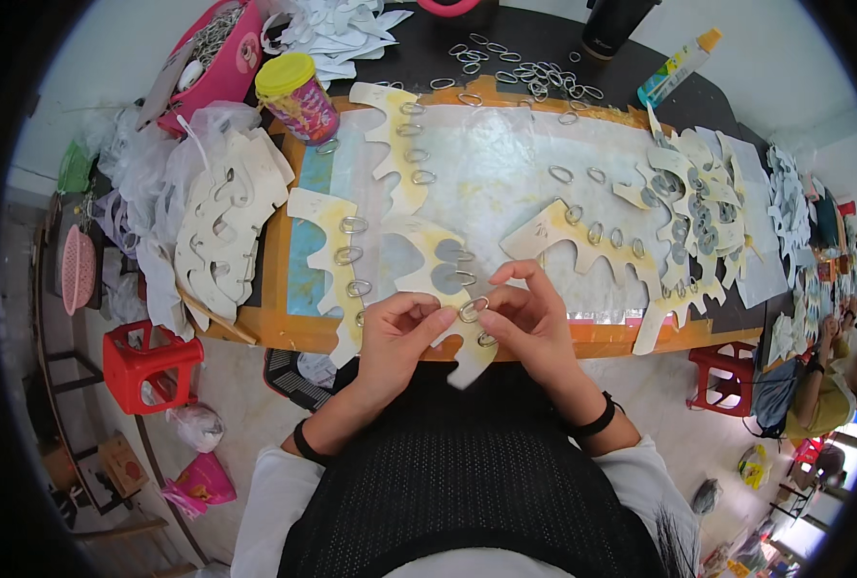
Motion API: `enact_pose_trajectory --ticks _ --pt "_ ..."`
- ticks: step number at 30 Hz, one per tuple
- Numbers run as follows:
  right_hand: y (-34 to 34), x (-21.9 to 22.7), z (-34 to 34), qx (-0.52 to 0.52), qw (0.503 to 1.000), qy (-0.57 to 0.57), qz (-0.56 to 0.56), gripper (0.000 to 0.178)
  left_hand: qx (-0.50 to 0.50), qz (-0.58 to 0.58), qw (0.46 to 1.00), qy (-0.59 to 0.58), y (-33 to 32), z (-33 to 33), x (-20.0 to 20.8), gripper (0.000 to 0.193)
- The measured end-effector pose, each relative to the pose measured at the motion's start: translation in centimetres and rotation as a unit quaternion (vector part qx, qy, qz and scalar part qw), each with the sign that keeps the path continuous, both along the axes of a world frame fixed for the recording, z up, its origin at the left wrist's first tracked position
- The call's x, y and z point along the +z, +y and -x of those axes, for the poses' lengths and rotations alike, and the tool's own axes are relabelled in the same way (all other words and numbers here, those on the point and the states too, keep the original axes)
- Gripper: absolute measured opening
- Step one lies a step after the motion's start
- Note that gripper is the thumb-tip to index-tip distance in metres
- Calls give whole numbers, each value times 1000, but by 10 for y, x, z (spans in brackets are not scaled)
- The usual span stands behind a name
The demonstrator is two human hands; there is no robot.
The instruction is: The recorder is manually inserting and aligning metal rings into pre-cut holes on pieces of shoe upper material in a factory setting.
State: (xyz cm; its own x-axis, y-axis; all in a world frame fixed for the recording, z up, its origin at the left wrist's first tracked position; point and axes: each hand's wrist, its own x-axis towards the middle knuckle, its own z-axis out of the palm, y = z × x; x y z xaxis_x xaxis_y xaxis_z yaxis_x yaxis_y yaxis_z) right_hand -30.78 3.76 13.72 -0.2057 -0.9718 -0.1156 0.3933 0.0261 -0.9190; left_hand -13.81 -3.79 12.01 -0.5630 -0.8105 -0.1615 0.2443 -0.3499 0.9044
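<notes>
There are the wearer's two hands (396,334) (534,323), two wristbands (305,444) (597,420), one cup (300,104), one tumbler (618,24), one bottle (677,69) and rings (473,308) beyond counting.

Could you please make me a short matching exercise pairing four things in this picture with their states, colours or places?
1. right hand
2. patterned tub
3. squeeze bottle
4. oval basket

A. topped with an orange cap
B. pink, at the far left
C. touching a metal ring
D. covered by a yellow lid

Pairs: 1-C, 2-D, 3-A, 4-B
</notes>
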Motion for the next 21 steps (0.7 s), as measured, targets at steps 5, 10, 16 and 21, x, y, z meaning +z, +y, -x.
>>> enact_pose_trajectory --ticks 5,10,16,21 --pt "5 -8 -11 -69 987 147 4 19 41 14 998 -46 5 6 -1 8" --pt "4 -4 -22 -120 958 261 -3 16 60 14 996 -67 11 7 -1 11" --pt "4 -8 -24 -139 938 316 1 17 65 -48 991 -103 17 11 -13 26" --pt "4 -11 -22 -140 922 362 2 16 103 -39 994 -4 18 25 -6 57"
